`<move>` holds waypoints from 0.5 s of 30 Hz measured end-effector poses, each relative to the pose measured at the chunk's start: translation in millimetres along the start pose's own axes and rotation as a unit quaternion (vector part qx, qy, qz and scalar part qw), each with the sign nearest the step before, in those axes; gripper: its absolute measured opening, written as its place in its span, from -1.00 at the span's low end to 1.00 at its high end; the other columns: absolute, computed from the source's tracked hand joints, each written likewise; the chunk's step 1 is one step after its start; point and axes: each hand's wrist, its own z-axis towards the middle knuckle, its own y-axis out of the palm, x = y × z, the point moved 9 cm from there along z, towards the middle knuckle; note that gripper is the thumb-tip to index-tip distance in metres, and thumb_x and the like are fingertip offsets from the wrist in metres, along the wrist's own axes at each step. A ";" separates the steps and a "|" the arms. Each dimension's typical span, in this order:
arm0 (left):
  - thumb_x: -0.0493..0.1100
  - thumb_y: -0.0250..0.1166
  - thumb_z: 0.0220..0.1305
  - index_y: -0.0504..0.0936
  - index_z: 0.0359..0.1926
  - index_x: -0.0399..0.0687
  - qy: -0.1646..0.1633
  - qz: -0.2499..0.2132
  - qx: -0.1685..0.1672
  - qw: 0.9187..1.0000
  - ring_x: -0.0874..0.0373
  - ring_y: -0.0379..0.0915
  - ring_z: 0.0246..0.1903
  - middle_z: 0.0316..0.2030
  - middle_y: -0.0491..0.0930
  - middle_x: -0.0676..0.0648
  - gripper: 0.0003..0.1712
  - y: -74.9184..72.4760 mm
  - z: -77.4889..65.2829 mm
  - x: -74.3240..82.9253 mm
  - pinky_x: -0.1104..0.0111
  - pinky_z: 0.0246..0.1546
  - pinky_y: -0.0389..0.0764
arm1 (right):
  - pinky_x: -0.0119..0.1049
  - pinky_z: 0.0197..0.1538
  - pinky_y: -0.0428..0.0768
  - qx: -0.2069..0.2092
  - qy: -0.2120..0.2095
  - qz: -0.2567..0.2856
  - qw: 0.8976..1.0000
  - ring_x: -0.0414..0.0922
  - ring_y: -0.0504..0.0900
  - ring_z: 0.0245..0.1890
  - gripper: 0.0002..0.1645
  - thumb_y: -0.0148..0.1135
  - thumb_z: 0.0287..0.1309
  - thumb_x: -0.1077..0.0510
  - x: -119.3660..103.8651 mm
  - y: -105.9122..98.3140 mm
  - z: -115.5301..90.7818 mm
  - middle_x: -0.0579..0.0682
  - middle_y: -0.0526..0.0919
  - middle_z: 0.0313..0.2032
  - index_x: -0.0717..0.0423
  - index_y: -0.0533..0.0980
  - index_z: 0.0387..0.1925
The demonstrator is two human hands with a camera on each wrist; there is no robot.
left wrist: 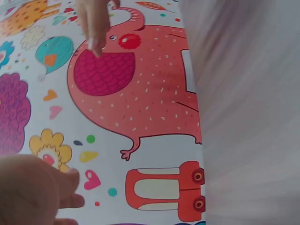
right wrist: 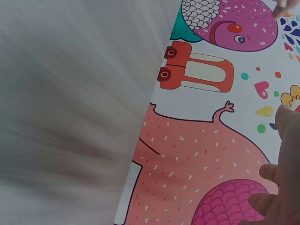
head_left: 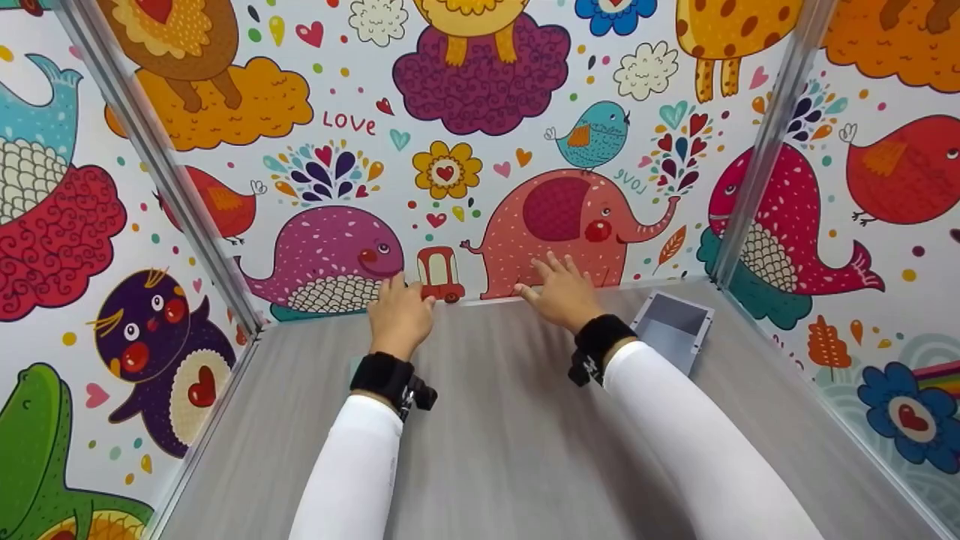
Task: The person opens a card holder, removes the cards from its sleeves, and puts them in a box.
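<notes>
My left hand (head_left: 400, 316) is held over the far part of the grey table (head_left: 480, 450), its fingers loosely extended toward the printed back wall (head_left: 465, 97). To its right, my right hand (head_left: 566, 298) reaches forward with fingers spread, in front of the printed elephant. Nothing is held in either hand. The left wrist view shows the left hand (left wrist: 35, 192) at the lower left and the right hand's fingers (left wrist: 96, 28) at the top. In the right wrist view, the right hand (right wrist: 287, 173) appears at the right edge.
A grey open-topped box (head_left: 675, 326) sits at the back right, partly hidden by the right wrist. A small pale green patch (head_left: 360, 366) shows beside the left wristband. Printed side panels (head_left: 150, 360) with metal corner posts (head_left: 161, 172) enclose the table.
</notes>
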 end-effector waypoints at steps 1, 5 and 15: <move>0.12 0.15 0.77 0.58 0.59 -0.11 -0.004 -0.005 -0.002 1.000 -0.33 0.18 0.70 0.72 0.29 -0.30 -0.38 0.4 -0.6 -5.6 -0.43 0.57 0.36 | 0.50 0.76 -0.05 0.001 -0.001 0.002 1.000 0.35 -0.10 0.86 0.00 0.09 0.63 -0.48 -0.4 0.8 -0.5 0.17 0.05 0.84 -0.10 0.21 0.81; 0.08 0.14 0.76 0.58 0.58 -0.13 -0.022 -0.013 -0.017 1.000 -0.39 0.27 0.62 0.68 0.32 -0.35 -0.40 4.6 -5.1 -34.1 -0.44 0.51 0.43 | 0.47 0.77 -0.01 0.004 -0.009 0.004 1.000 0.34 -0.03 0.85 0.00 0.09 0.63 -0.48 -3.0 5.3 -4.2 0.18 0.13 0.82 -0.05 0.24 0.79; -0.05 0.13 0.70 0.50 0.63 -0.18 -0.095 -0.077 -0.083 0.989 -0.55 0.24 0.59 0.61 0.36 -0.47 -0.37 42.3 -28.0 -113.7 -0.49 0.47 0.41 | 0.32 0.76 0.24 0.007 -0.044 0.011 0.999 0.36 0.28 0.75 -0.05 0.20 0.65 -0.36 -9.5 35.7 -18.4 0.27 0.36 0.71 0.13 0.34 0.72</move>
